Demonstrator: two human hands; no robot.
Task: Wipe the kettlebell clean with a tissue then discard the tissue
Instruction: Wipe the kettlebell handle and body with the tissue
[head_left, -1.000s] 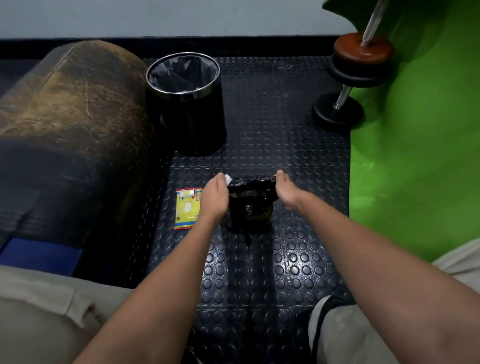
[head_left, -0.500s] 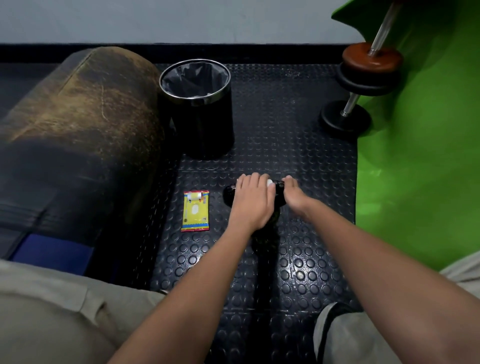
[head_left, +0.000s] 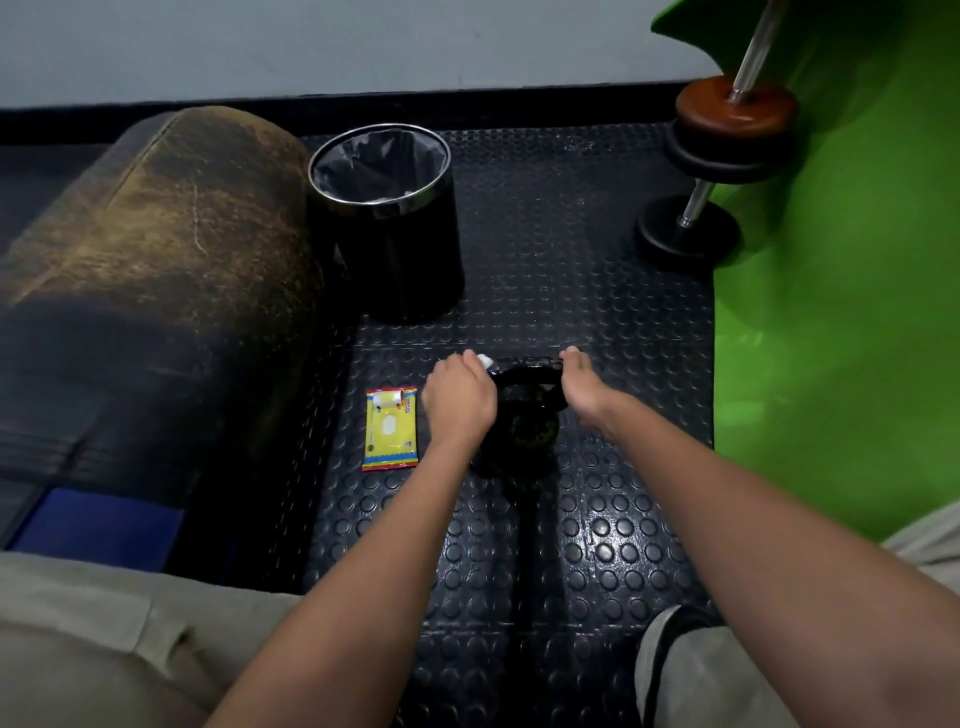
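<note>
A black kettlebell (head_left: 529, 421) stands on the studded rubber floor in the middle of the head view. My left hand (head_left: 460, 397) grips a white tissue (head_left: 484, 359) and holds it against the left end of the kettlebell's handle; only a small corner of the tissue shows past my fingers. My right hand (head_left: 582, 387) grips the right end of the handle. A black bin (head_left: 387, 218) with a chrome rim and a grey liner stands behind and to the left of the kettlebell.
A yellow pack of wipes (head_left: 390, 428) lies flat just left of my left hand. A worn brown padded roll (head_left: 156, 260) fills the left side. A dumbbell (head_left: 711, 171) leans at the back right beside a green mat (head_left: 841, 312). My knees show at the bottom.
My left hand slid with the tissue from the middle of the handle back to its left end. My right hand stayed on the handle's right end.
</note>
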